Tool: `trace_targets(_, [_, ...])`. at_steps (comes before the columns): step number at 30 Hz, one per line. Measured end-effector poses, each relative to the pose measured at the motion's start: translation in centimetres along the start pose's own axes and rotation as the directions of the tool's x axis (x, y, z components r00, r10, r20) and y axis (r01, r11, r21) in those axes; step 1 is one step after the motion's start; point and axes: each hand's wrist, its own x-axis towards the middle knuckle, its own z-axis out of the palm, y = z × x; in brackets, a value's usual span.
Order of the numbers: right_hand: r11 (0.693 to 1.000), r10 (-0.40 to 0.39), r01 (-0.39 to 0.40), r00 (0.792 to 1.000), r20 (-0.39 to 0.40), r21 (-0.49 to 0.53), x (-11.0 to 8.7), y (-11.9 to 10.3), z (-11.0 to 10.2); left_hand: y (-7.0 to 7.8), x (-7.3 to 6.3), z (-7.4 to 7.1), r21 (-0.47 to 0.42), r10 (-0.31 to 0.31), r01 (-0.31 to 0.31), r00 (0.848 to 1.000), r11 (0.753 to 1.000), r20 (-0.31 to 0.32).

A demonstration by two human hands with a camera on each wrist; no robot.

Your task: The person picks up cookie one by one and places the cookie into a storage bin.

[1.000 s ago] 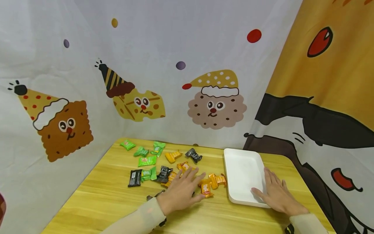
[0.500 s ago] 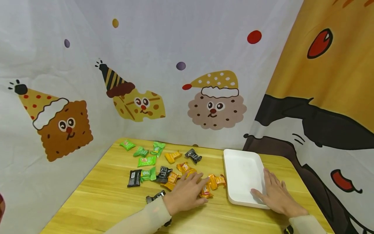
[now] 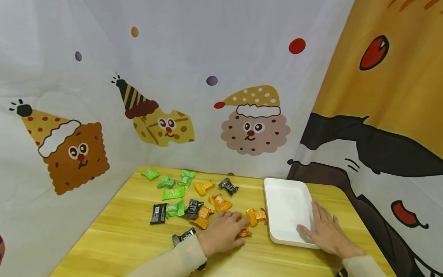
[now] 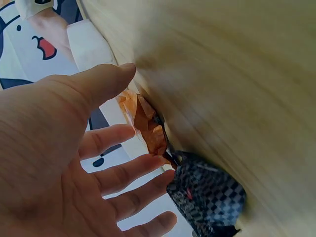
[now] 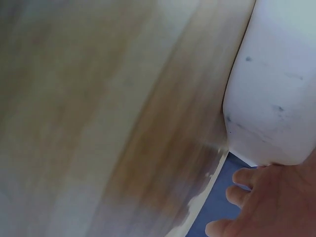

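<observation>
My left hand (image 3: 223, 234) is low over the table, palm down, among small wrapped snack packets. In the left wrist view, its spread fingers are beside an orange packet (image 4: 148, 126) and a black checkered packet (image 4: 210, 192); the fingertips appear close to both, but contact is unclear. From the head, the hand partly covers an orange packet (image 3: 245, 231) and hides the black one. My right hand (image 3: 328, 231) rests at the right side of a white tray (image 3: 290, 209), fingers straight along its outer edge and thumb over the rim.
Green packets (image 3: 174, 193) lie at the back left. Black packets (image 3: 158, 214) and orange packets (image 3: 220, 202) are scattered from the middle toward the tray. Another black packet (image 3: 183, 235) is next to the left sleeve. A printed cloth (image 3: 207, 46) hangs behind the table.
My left hand has shifted slightly right and nearer the front, its fingers bending more over the orange packet. The right hand stays at the tray.
</observation>
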Motion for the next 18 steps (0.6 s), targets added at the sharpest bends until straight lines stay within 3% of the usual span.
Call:
trace_targets(10, [1.0, 0.006, -0.006, 1.0, -0.002, 0.007, -0.1, -0.3, -0.3, 0.3, 0.8, 0.5, 0.049, 0.054, -0.051, 0.997, 0.998, -0.063])
trace_targets(18, [1.0, 0.007, -0.007, 1.0, 0.002, -0.001, -0.2, -0.5, -0.6, 0.7, 1.1, 0.0, 0.044, 0.057, -0.054, 0.997, 0.998, -0.06])
